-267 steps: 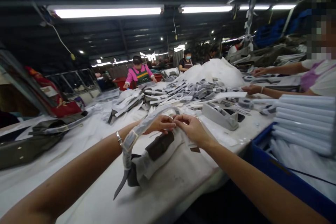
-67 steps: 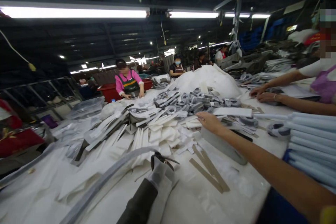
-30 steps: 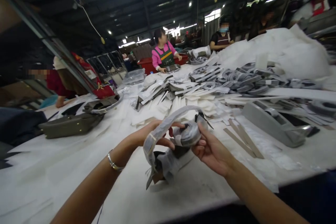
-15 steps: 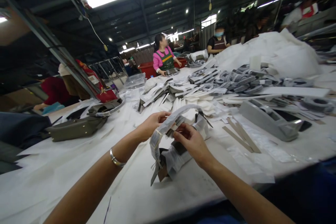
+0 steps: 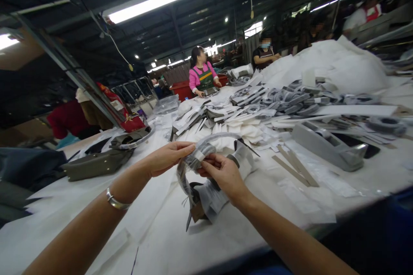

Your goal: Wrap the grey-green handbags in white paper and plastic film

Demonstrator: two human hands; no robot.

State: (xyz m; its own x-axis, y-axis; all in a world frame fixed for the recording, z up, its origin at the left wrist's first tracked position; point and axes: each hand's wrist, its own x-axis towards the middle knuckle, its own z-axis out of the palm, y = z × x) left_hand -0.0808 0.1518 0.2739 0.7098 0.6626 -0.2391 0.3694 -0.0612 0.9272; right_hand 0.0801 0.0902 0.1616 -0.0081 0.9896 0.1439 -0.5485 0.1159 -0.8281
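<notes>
A small handbag (image 5: 213, 200) lies on the table before me, wrapped partly in translucent paper, with a brown tag at its near end. Its wrapped handle (image 5: 222, 135) arches up over it. Beside this arch is a coiled grey strap (image 5: 200, 154) with a white band around it, raised above the bag. My left hand (image 5: 171, 157) pinches the coil's left side between thumb and fingers. On its lower right, the bent fingers of my right hand (image 5: 226, 176) grip the same coil. Some fingertips of both hands are hidden behind it.
A pile of grey coiled straps (image 5: 287, 96) and white strips covers the table's far side. At right stand a grey tape dispenser (image 5: 329, 146) and flat brown strips (image 5: 295, 167). An olive bag (image 5: 100, 163) lies at left. Across the table works a person in a green apron (image 5: 205, 79).
My left hand has moved left and slightly down, out from behind the handle. The coiled strap now shows more fully between my hands, and the right hand has shifted left with it.
</notes>
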